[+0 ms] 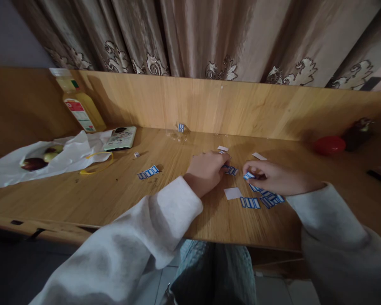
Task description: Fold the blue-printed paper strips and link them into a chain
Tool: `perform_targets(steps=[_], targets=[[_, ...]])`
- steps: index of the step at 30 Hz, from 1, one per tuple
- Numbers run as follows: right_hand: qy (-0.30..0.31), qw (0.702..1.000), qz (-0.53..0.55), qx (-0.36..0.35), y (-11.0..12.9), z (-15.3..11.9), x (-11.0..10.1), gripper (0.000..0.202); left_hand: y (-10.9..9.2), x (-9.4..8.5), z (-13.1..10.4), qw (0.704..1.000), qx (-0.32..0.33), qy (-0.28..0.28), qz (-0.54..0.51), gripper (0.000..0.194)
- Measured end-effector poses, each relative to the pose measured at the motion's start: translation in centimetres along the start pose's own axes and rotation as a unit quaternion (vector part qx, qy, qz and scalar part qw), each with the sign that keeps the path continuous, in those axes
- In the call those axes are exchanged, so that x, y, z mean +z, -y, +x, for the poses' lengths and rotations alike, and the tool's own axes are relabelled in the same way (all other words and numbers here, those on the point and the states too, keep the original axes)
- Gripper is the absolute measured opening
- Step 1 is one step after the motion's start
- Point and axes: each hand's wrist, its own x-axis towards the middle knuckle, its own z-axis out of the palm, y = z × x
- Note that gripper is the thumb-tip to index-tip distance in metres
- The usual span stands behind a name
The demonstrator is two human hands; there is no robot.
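Note:
My right hand (271, 176) pinches a small white label piece with blue edges (248, 175) between thumb and fingers, just above the table. To its left, my left hand (206, 169) is curled with its fingertips on the end of a blue-edged label strip (231, 170); the grip itself is partly hidden. Below my right hand lies a loose pile of similar label strips (271, 199), with another label strip (250, 203) beside it. A blank white paper piece (233, 193) lies between my forearms. Farther left lies one more label strip (148, 172).
At the back left stands a bottle of yellow liquid (84, 110), near a patterned box (120, 138). White plastic wrapping (63, 163) with fruit lies there, with a yellow band (97, 163). A small labelled piece (181, 127) stands near the back panel. Far right sits a red round object (329, 145).

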Motion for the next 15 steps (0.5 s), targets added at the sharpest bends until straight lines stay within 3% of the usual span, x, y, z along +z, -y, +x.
perform_targets(steps=[6, 15], targets=[[0.017, 0.996, 0.085, -0.013, -0.7, -0.2, -0.4, 0.008, 0.1, 0.1, 0.1, 1.000, -0.002, 0.010, -0.008, 0.015], [-0.059, 0.980, 0.189, -0.001, -0.7, -0.9, -1.7, 0.021, 0.1, -0.1, 0.2, 1.000, -0.007, 0.015, 0.011, 0.013]])
